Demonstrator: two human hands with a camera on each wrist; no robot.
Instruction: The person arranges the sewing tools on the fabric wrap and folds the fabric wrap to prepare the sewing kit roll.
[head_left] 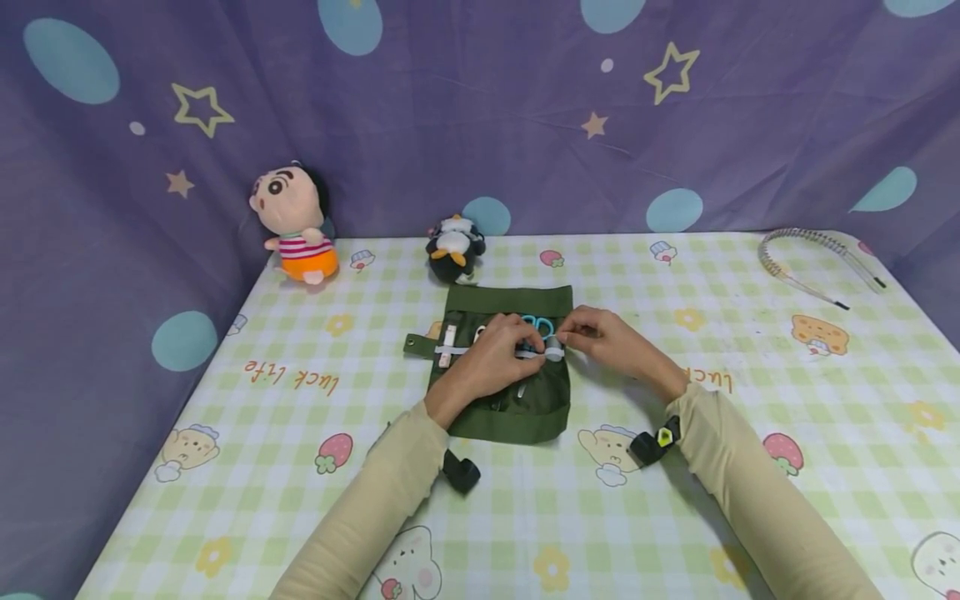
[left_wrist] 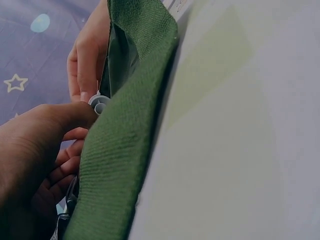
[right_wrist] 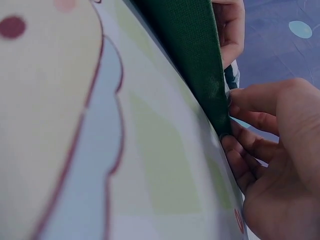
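Observation:
A dark green fabric tool pouch (head_left: pixel 517 425) lies unfolded on the table, a white elastic band (head_left: pixel 527 355) running across its middle. Under the band sit a slim white tube (head_left: pixel 447 346), blue-handled scissors (head_left: pixel 542 323) and a small whitish cylinder (head_left: pixel 554 348). Reaching over the pouch, my left hand (head_left: pixel 501 354) pinches the band beside the cylinder; in the left wrist view its thumb is right at the cylinder's ringed end (left_wrist: pixel 100 104). My right hand (head_left: pixel 611 340) holds the pouch's right edge (right_wrist: pixel 222 107) next to the cylinder, fingertips on both sides of the cloth.
A strap (head_left: pixel 418 345) with a snap extends from the pouch's left side. Behind stand a plush doll (head_left: pixel 303 242) in orange shorts and a penguin toy (head_left: pixel 454 248). A headband (head_left: pixel 806 242) lies at the back right. A patterned purple curtain (head_left: pixel 525 142) hangs behind the table.

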